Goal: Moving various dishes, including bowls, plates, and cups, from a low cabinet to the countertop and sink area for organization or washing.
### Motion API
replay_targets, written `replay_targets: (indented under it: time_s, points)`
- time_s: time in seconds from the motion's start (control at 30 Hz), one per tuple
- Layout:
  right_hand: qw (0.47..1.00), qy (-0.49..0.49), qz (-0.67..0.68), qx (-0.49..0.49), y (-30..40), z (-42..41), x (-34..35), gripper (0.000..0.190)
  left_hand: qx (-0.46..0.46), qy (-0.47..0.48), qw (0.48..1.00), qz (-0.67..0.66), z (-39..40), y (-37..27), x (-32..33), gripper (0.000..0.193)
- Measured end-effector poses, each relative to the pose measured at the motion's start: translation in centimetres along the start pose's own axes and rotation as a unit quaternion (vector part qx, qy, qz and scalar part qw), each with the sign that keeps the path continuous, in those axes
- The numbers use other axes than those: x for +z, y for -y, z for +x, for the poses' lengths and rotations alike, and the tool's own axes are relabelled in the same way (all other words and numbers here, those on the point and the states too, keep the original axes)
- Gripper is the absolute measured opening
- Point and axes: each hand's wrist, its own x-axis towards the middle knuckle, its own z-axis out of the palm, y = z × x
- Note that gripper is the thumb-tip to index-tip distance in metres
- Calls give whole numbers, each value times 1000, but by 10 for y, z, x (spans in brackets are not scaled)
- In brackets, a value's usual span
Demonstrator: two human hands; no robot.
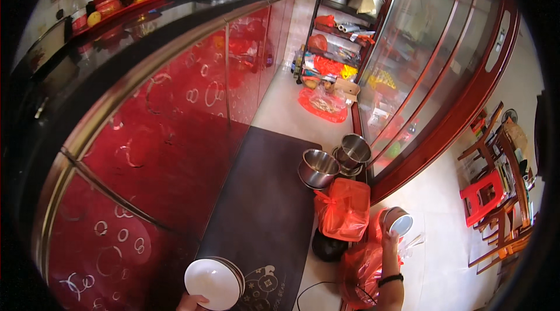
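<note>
At the bottom of the view, my left hand (193, 302) grips a small stack of white bowls (213, 284), its thumb over the rim of the top one. Out to the right, my right hand (389, 237) holds a round bowl (401, 225) with a pale interior; its exact number of layers is hard to tell. Below that hand lies a red plastic bag (359, 267) with bulky contents. Just left of it, a tied red bag (345, 210) wraps a box-shaped container. A black round object (328, 245) sits under this bag.
Steel pots (318, 166) stand by the sliding glass door (420, 62). A dark mat (267, 206) runs along red cabinets (175, 127) under a black countertop (192, 9). A loaded shelf rack (337, 40) stands at the far end. Beyond the door are a red stool (483, 197) and wooden chairs.
</note>
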Motion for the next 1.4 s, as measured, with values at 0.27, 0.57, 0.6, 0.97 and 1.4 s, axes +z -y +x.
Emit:
replay_targets:
  time_s: [0.27, 0.57, 0.6, 0.97, 1.4]
  points:
    - [971, 216, -79, 56, -141, -233, 183, 59, -165, -42, 985, 23, -11, -16, -10, 48]
    - [886, 369, -86, 267, -200, -435, 341, 45, -280, -93, 955, -7, -18, -19, -26, 51]
    - [884, 379, -115, 249, -204, -456, 356, 44, -293, -98, 951, -11, -18, -20, -30, 51]
    - [943, 280, -123, 129, -235, -554, 387, 56, -410, -152, 898, -42, 11, -34, -76, 58]
    - [942, 263, -206, 1, -214, -559, 404, 58, -336, -81, 935, -83, 31, -51, -96, 69]
